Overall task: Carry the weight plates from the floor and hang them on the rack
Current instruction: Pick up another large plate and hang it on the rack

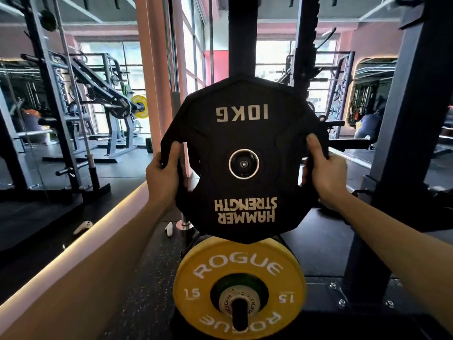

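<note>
A black 10 kg Hammer Strength plate (242, 133) stands upright in front of me, its lettering upside down. My left hand (163, 174) grips its left edge and my right hand (323, 171) grips its right edge, thumbs on the front face. A peg end (244, 164) of the rack shows inside the plate's centre hole. The black rack upright (242, 38) rises behind the plate. Below it a yellow 15 kg Rogue plate (196, 278) hangs on a lower peg (240, 312), with a small silver plate in front of it.
A second rack post (402, 133) stands close on the right, bolted to the dark rubber floor. A mirror wall with a lit ledge (73, 244) runs along the left. Two small white objects (169, 228) lie on the floor near the rack base.
</note>
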